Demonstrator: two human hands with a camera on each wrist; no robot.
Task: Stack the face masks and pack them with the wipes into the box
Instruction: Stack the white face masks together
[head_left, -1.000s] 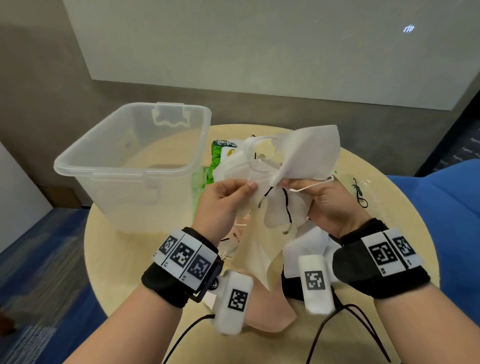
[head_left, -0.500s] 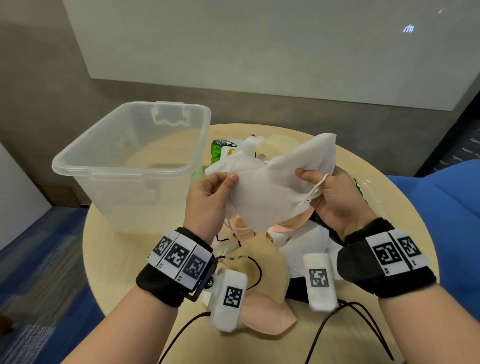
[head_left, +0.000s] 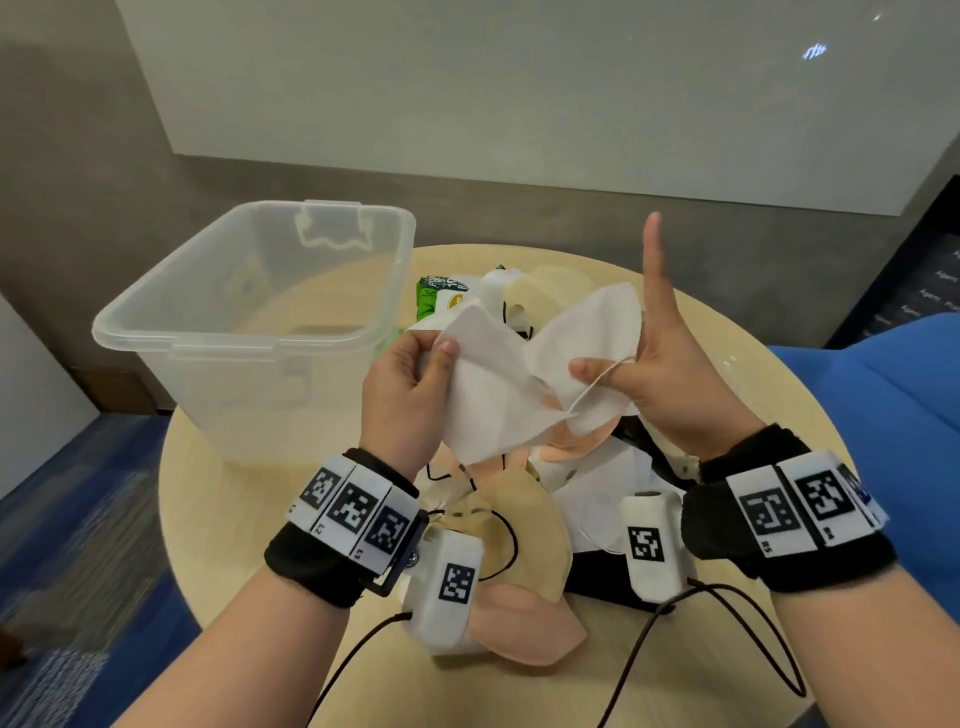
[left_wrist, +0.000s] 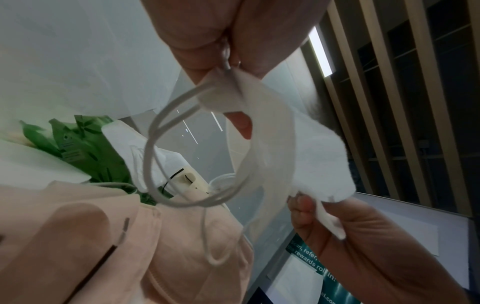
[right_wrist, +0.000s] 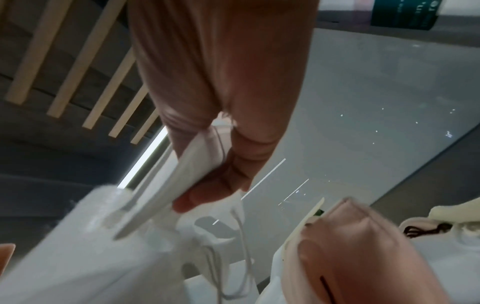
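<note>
Both hands hold white face masks (head_left: 493, 400) in the air above the table's pile. My left hand (head_left: 431, 364) pinches their left end between thumb and fingers. The right hand (head_left: 613, 369) pinches the right flap (head_left: 592, 332) with the thumb, an ear loop (head_left: 597, 384) across it and the index finger pointing straight up. In the left wrist view, white loops (left_wrist: 155, 144) hang under the pinched corner (left_wrist: 226, 92). The right wrist view shows fingers (right_wrist: 228, 164) clamped on the mask edge (right_wrist: 192, 164). The green wipes pack (head_left: 436, 296) lies behind the masks. The clear box (head_left: 249, 322) stands at the left.
Under my hands a loose pile holds a beige mask (head_left: 524, 519), a pink mask (head_left: 524, 623), a white one (head_left: 597, 493) and a black one (head_left: 602, 582). The round wooden table (head_left: 208, 493) has bare surface at front left. A blue seat (head_left: 893, 415) is on the right.
The bunched masks were pulled out between both hands. The right index finger has now straightened upward, and the right flap has folded up against that hand.
</note>
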